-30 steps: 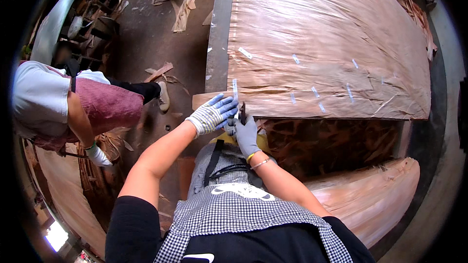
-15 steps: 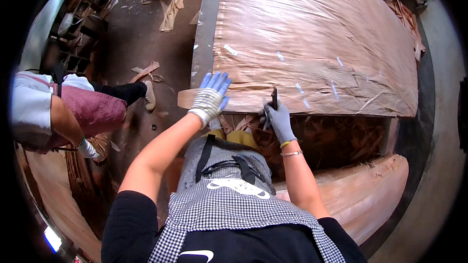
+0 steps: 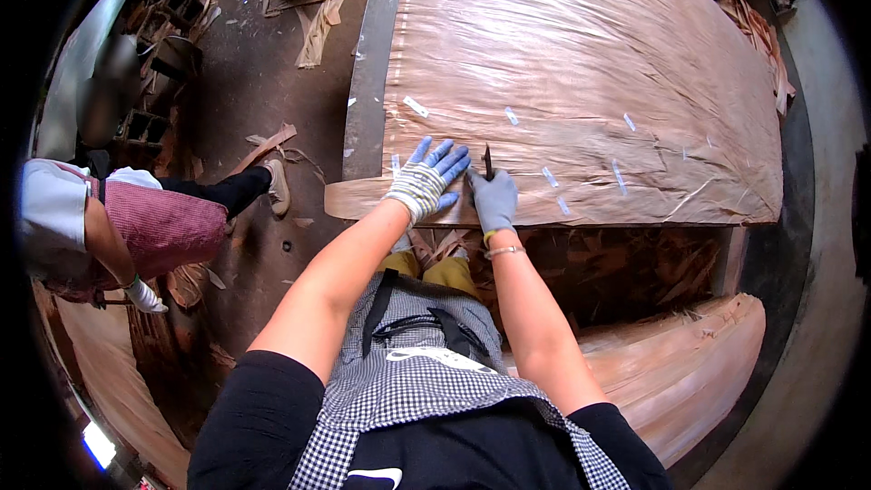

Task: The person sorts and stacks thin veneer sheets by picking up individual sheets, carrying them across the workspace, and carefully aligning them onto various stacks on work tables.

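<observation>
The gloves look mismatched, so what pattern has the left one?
The left glove is striped, with blue fingers; the head view shows it best.

This is a workshop: taped wood-like sheet (image 3: 581,63), scraps (image 3: 319,36) across the floor (image 3: 249,95), aproned co-worker (image 3: 159,231).

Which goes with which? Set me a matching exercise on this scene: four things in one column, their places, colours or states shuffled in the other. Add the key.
Column one
1. Left-hand grip
2. Right-hand grip
3. Tape strips
4. Co-worker's apron

Column two
A. Closed around a dark tool
B. Pinkish red, at the picture's left
C. Spread open over the brown sheet
D. Whitish, scattered across the sheet

Right pairs: 1-C, 2-A, 3-D, 4-B.
</observation>
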The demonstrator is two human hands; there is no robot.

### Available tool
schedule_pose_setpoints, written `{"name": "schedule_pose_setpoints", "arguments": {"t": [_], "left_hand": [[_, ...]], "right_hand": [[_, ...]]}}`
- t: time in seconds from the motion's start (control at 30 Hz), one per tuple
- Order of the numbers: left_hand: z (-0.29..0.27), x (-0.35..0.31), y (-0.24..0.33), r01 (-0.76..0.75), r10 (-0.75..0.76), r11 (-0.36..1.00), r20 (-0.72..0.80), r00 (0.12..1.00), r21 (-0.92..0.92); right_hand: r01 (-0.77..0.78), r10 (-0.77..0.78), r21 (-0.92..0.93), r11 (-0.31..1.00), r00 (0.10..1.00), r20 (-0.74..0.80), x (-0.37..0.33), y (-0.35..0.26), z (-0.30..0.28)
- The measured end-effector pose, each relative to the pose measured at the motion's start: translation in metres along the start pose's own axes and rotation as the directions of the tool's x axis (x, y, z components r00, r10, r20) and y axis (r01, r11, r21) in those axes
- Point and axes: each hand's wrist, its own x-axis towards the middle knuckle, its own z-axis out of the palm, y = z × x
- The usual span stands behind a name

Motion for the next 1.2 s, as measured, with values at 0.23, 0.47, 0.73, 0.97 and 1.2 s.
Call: {"name": "schedule_pose_setpoints", "arguments": {"t": [0.23, 0.47, 0.73, 0.97, 1.2], "left_hand": [[0.005, -0.007, -0.015, 0.107, -0.121, 0.989, -0.149, 0.981, -0.098], [0.012, -0.121, -0.048, 0.525, -0.501, 0.851, -0.343, 0.795, -0.027], [0.023, -0.134, -0.04, 0.381, -0.375, 0.924, -0.131, 0.918, 0.025], [0.024, -0.134, -0.049, 0.319, -0.316, 0.947, -0.209, 0.926, -0.019], [0.033, -0.137, -0.049, 0.326, -0.325, 0.945, -0.199, 0.925, -0.031]], "right_hand": [[-0.083, 0.106, -0.097, 0.992, 0.956, 0.275, -0.099, 0.054, -0.078], [0.216, -0.225, 0.062, 0.974, 0.927, 0.299, -0.136, -0.051, -0.044], [0.329, -0.201, -0.263, 0.907, 0.887, 0.417, -0.131, -0.119, 0.046], [0.316, -0.099, -0.428, 0.847, 0.884, 0.456, -0.128, -0.122, 0.069], [0.288, -0.106, -0.386, 0.876, 0.898, 0.428, -0.135, -0.119, 0.066]]}}
